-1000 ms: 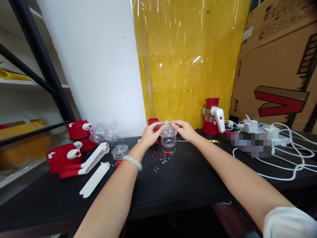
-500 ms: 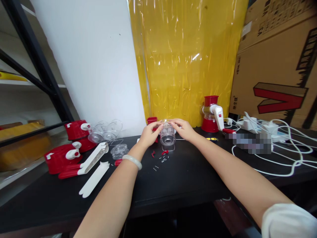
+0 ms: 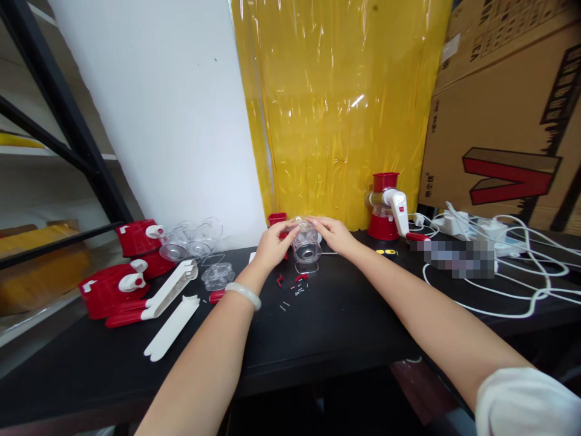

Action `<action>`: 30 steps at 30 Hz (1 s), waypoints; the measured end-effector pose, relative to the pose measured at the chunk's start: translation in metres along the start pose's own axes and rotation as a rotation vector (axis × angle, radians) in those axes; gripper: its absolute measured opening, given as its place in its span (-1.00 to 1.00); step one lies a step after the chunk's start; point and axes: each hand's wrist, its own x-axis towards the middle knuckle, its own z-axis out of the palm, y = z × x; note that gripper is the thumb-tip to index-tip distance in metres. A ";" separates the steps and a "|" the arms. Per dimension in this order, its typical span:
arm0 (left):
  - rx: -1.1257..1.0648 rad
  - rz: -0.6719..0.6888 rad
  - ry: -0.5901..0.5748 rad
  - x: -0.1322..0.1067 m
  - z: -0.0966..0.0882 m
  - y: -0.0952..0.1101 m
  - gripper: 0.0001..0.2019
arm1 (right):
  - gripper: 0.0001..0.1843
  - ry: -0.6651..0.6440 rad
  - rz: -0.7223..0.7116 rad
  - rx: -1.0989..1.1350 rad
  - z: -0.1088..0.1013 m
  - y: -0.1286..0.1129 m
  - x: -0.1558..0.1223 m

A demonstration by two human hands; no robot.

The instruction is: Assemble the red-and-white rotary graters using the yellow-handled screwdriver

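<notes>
A clear plastic housing (image 3: 307, 248) stands upright on the black table (image 3: 327, 327), near its far edge. My left hand (image 3: 271, 245) grips the housing's left side, fingers curled over its top. My right hand (image 3: 333, 233) holds the right side the same way. Just in front of the housing lie small red clips (image 3: 300, 278) and several tiny pins (image 3: 290, 298). A red part (image 3: 278, 220) stands behind my left hand. I wear a pale bangle (image 3: 244, 295) on my left wrist.
Red bases (image 3: 111, 289) with white knobs, clear funnels (image 3: 193, 242) and white handles (image 3: 171, 327) lie at the left. An assembled red and white grinder (image 3: 385, 209) stands at the back right. White cables and a power strip (image 3: 481, 242) spread at the right, cardboard boxes (image 3: 503, 115) behind.
Both hands stay on the clear housing. The view has shifted slightly, so everything sits a little higher and further left in the picture.
</notes>
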 end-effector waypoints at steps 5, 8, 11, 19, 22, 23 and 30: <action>0.072 -0.035 0.011 -0.001 0.002 0.002 -0.63 | -0.58 0.013 0.081 -0.020 0.001 0.010 0.000; 0.112 -0.071 0.015 -0.001 0.005 0.003 -0.60 | -0.57 0.033 0.125 0.004 0.004 0.018 0.001; 0.130 -0.119 -0.003 0.000 0.008 0.005 -0.55 | -0.58 0.044 0.155 0.036 0.007 0.021 0.005; 0.189 -0.205 0.003 0.008 -0.027 0.002 -0.55 | -0.42 -0.009 0.243 -0.378 -0.051 0.028 0.014; 0.186 -0.301 -0.181 -0.003 -0.040 -0.001 -0.65 | -0.34 -0.242 0.360 -0.599 -0.088 0.045 -0.003; 0.149 -0.321 -0.265 -0.008 -0.042 -0.002 -0.66 | -0.32 -0.340 0.400 -0.622 -0.098 0.051 -0.011; 0.187 -0.182 -0.520 -0.037 -0.027 0.015 -0.73 | -0.44 -0.552 0.486 -0.787 -0.127 0.087 -0.047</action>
